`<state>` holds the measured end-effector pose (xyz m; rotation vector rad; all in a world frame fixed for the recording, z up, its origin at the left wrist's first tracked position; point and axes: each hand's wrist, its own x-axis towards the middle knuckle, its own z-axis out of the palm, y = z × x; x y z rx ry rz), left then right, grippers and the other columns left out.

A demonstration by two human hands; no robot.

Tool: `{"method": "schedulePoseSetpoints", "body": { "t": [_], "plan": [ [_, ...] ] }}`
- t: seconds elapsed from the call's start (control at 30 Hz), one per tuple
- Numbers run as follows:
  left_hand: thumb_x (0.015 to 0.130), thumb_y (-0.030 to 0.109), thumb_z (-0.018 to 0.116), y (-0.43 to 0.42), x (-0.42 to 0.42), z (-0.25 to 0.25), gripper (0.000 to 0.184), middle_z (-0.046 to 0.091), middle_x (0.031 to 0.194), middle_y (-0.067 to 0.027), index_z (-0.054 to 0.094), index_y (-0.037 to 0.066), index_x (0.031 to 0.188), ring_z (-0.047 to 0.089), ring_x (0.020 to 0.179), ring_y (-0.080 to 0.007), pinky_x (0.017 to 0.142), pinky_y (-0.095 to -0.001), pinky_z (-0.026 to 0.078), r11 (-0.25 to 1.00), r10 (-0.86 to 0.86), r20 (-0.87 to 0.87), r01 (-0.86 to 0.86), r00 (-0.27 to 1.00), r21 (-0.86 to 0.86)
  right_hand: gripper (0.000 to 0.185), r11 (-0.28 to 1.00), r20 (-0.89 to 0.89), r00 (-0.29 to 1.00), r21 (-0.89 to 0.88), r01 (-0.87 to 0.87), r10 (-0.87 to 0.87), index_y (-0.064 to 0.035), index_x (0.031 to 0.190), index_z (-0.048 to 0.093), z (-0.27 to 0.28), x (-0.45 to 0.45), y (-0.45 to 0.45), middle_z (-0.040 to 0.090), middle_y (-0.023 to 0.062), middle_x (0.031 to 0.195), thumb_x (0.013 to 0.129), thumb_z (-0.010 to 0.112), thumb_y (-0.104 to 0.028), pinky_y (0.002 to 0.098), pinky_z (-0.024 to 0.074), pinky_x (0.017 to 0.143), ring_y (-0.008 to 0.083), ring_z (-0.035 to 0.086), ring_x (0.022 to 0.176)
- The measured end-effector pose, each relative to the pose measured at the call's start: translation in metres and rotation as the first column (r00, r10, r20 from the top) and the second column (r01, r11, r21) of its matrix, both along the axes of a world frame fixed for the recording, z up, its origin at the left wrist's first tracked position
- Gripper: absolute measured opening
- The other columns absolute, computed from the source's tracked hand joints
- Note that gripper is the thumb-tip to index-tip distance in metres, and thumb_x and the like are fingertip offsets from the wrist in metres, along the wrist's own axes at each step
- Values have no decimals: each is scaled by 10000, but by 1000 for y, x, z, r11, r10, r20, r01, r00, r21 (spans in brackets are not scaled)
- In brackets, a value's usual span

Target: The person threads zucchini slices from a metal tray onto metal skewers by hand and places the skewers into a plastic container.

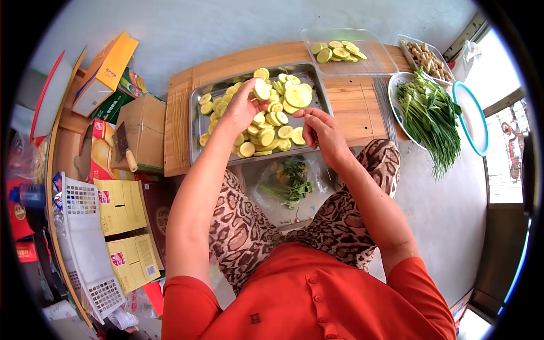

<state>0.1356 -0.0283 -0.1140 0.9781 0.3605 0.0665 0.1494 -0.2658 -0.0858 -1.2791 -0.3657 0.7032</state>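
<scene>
Over a metal tray (203,131) heaped with round green-rimmed slices, my left hand (242,106) is closed on a slice (261,89) near the tray's middle. My right hand (323,131) is at the tray's right side, fingers pinched together beside a large slice (298,96). That slice seems to hang just above the pile, at the right hand's fingertips. Anything thin between those fingertips is too small to make out. More slices (246,149) lie loose in the tray below both hands.
A clear plastic tray (378,67) with slices stands behind right. Thin skewers lie on the wooden board (348,107), at both sides. Further right are a plate of greens (425,107) and a root-filled tray (428,56). A knife (126,146) leans by boxes at left.
</scene>
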Motion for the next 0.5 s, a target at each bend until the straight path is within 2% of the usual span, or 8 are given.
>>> {"method": "schedulePoseSetpoints", "body": {
  "t": [0.1, 0.17, 0.23, 0.33, 0.5],
  "plan": [
    [931, 442, 462, 17, -15, 4, 420, 605, 918, -80, 535, 81, 1133, 553, 763, -178, 684, -291, 466, 991, 56, 110, -41, 992, -130, 260, 990, 43, 992, -80, -113, 116, -39, 1022, 585, 13, -20, 7, 395, -36, 526, 970, 378, -187, 204, 270, 448, 55, 338, 445],
    [939, 465, 416, 22, -18, -7, 459, 607, 858, -104, 549, 52, 1086, 549, 696, -198, 610, -301, 449, 965, 167, 117, -138, 979, -221, 247, 978, 28, 980, -70, -195, 197, -35, 1016, 585, 8, -28, 15, 386, -43, 522, 968, 386, -174, 202, 266, 440, 50, 332, 443],
    [953, 473, 331, 26, -21, -14, 496, 602, 844, -127, 547, 34, 1033, 537, 661, -211, 576, -302, 432, 917, 271, 35, -248, 962, -312, 241, 967, 39, 971, -100, -233, 238, -29, 1010, 582, 6, -35, 21, 374, -48, 515, 968, 389, -166, 200, 262, 432, 46, 320, 431],
    [958, 446, 264, 29, -18, -17, 513, 594, 892, -151, 539, 16, 1000, 504, 655, -201, 578, -302, 427, 875, 351, 62, -304, 934, -377, 252, 949, 25, 955, -130, -289, 294, -16, 1008, 579, 0, -43, 30, 373, -53, 504, 970, 381, -168, 194, 260, 437, 41, 307, 418],
    [954, 444, 220, 33, -16, -19, 542, 591, 858, -155, 542, 8, 971, 492, 629, -200, 560, -299, 415, 832, 401, 68, -332, 914, -443, 259, 937, 21, 947, -147, -316, 322, -12, 1012, 581, 3, -47, 37, 373, -56, 503, 970, 375, -165, 193, 256, 436, 39, 307, 421]
  ]
}}
